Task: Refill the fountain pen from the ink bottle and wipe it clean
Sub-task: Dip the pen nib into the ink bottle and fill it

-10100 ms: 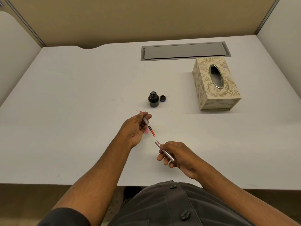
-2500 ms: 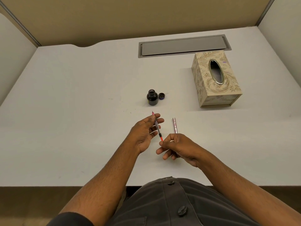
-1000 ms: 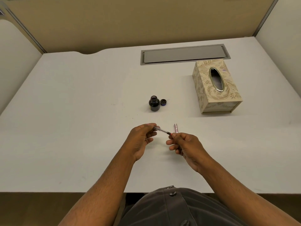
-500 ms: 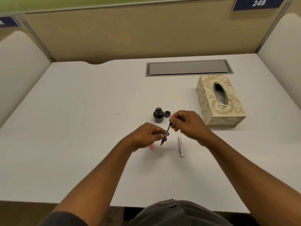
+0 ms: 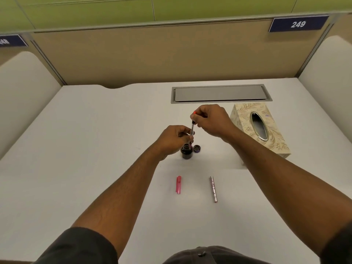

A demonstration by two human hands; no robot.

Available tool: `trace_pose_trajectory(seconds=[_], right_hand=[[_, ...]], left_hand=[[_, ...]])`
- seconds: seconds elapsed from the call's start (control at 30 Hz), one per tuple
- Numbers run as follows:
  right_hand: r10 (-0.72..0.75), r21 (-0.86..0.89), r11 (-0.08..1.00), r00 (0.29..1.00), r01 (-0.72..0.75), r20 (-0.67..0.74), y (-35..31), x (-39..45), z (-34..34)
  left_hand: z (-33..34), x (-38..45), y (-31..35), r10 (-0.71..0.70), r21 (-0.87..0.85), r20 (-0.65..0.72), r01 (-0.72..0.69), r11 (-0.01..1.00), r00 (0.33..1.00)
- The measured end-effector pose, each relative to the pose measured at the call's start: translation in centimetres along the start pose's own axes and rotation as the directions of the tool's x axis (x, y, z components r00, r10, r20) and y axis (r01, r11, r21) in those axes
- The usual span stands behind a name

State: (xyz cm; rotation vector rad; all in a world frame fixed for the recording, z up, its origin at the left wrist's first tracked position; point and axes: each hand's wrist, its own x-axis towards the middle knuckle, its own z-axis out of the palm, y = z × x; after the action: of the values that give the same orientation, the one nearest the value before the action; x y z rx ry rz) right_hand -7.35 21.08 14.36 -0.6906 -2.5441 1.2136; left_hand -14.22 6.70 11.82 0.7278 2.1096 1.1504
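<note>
A small dark ink bottle (image 5: 186,153) stands open on the white desk, its round lid (image 5: 197,148) lying just to its right. The pen's slim inner section (image 5: 192,128) is held upright over the bottle, its lower end at the bottle's mouth. My left hand (image 5: 174,138) pinches its lower part. My right hand (image 5: 211,119) grips its red-tipped top end. The pink cap (image 5: 178,184) and the metallic barrel (image 5: 213,189) lie on the desk nearer to me.
A patterned tissue box (image 5: 260,126) stands to the right of my right hand. A grey cable hatch (image 5: 221,93) is set into the desk (image 5: 85,149) behind the bottle. Partition walls close off the back and both sides.
Both hands moved forward with the pen section and stood it upright at the bottle's mouth. The cap and the barrel now lie on the desk. The camera tilted up.
</note>
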Motion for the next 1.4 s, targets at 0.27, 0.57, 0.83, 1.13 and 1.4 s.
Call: trace_pose_trajectory(seconds=[0.27,0.57,0.83,1.13,1.4], right_hand=[[0.043,0.019,0.999,0.998,-0.044,0.035,0.8,1.6,0.9],[0.057,0.142,0.986,0.972,-0.092,0.230,1.4,2.2,1.0],[0.033,0.010,0.999,0.999,-0.033,0.041,1.8,2.6,1.0],[0.028,-0.015,1.000,1.000,-0.028,-0.008,1.4,2.7,1.0],[0.052,0.041,0.998,0.998,-0.050,-0.040,2.0,3.4,2.2]], left_hand=[[-0.1,1.5,-1.2,-0.027,0.003,0.025,0.027,1.000,0.999],[0.2,2.2,-1.8,-0.055,0.005,0.052,0.054,0.999,0.997],[0.4,1.7,-1.8,-0.049,0.033,0.054,0.047,0.998,0.997],[0.8,2.1,-1.7,-0.058,0.022,0.017,0.058,0.998,0.998],[0.9,3.3,-1.6,-0.078,0.033,0.009,0.077,0.996,0.997]])
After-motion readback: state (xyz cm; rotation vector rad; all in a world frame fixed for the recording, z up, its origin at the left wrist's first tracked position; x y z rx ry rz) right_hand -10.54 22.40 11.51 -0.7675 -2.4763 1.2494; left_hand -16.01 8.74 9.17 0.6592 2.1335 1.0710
